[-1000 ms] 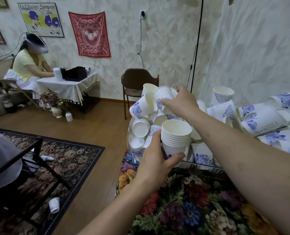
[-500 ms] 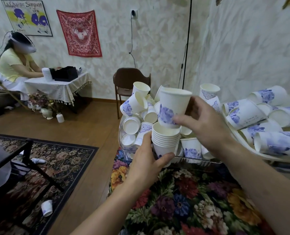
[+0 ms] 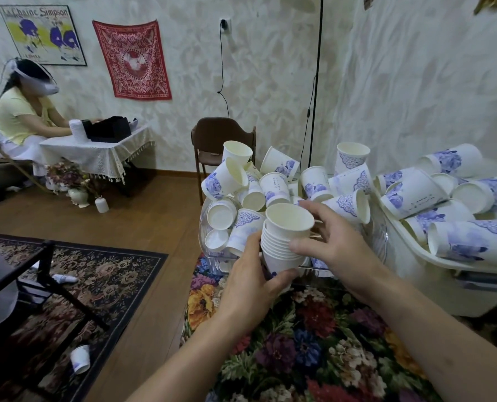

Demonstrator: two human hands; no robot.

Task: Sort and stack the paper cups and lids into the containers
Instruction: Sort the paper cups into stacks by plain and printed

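Now, hand by hand:
Left hand (image 3: 248, 281): gripping the lower part of the stack (image 3: 283, 245), thumb curled across its front, fingers wrapping behind.
Right hand (image 3: 332, 242): curling round the stack's upper rims, thumb pressing the near side, fingers reaching behind.
Stack: standing upright between both hands, just in front of the bowl (image 3: 209, 253); about eight nested rims are showing, the exact count being hard to tell.
Bowl: a clear container sitting on the floral cloth (image 3: 299, 343), heaped over its rim with loose cups (image 3: 227, 178), roughly a dozen or more, lying tilted and on their sides; most are showing blue flower prints.
Tray (image 3: 415, 248): a white container to the right, touching the bowl's side, holding about ten larger cups (image 3: 412, 192) lying on their sides.
Floor cup (image 3: 80, 359): one lying alone on the wood by the rug (image 3: 110, 280).
Far table (image 3: 96, 146): another person (image 3: 20, 114) is sitting at it beside one white stack (image 3: 76, 129) and a black box (image 3: 109, 129).
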